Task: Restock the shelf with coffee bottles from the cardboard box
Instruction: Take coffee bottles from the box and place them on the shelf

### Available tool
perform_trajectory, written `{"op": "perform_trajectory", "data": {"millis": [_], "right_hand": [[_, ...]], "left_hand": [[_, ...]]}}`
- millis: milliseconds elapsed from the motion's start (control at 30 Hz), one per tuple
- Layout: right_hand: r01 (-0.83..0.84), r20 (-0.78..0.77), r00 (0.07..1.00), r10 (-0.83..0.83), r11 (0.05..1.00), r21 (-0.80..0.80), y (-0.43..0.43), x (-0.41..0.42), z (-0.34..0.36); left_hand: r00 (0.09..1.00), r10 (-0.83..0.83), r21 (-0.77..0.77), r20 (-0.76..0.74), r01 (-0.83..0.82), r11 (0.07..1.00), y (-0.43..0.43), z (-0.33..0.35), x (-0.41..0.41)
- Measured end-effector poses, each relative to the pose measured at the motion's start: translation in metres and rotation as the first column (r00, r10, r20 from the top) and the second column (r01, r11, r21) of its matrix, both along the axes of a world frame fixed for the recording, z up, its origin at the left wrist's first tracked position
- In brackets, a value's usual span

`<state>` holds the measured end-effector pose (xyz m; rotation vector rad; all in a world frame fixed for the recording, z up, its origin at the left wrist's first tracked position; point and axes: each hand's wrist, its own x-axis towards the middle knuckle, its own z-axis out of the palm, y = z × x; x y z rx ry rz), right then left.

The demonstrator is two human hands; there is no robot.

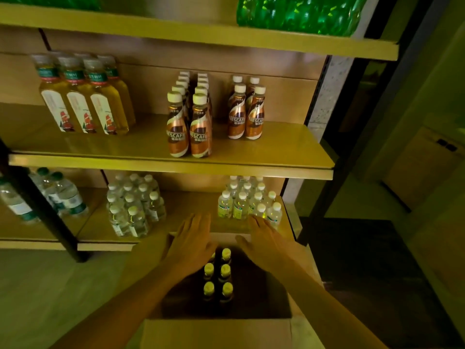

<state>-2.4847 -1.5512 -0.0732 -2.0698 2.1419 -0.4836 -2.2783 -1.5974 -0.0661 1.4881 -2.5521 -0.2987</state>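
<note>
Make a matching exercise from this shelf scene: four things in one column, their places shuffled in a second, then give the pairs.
Things:
1. coffee bottles
2. green packs
3. oil bottles
4. left hand

Places:
A. top shelf
B. over the open box
C. middle shelf, left end
D. middle shelf, centre and right

Pairs: 1-D, 2-A, 3-C, 4-B
</note>
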Motion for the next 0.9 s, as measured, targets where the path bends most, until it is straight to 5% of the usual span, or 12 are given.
{"op": "perform_trajectory", "data": {"millis": [367,533,900], "right_hand": [[-0.022,0.100,0.994,-0.049,0.790,0.613,0.005,0.018,-0.186],[-0.110,0.147,0.989,0.016,0.744,0.659,-0.018,0.019,-0.231],[-0.128,0.225,0.974,-0.026,0.757,0.641,-0.023,0.016,-0.241]], "left_hand": [[0.992,0.074,0.570,0.104,-0.120,0.813,-0.002,-0.189,0.033],[0.994,0.107,0.687,0.033,-0.101,0.720,-0.020,-0.247,0.029],[0.991,0.087,0.712,-0.099,0.010,0.702,-0.029,-0.264,0.019]]}}
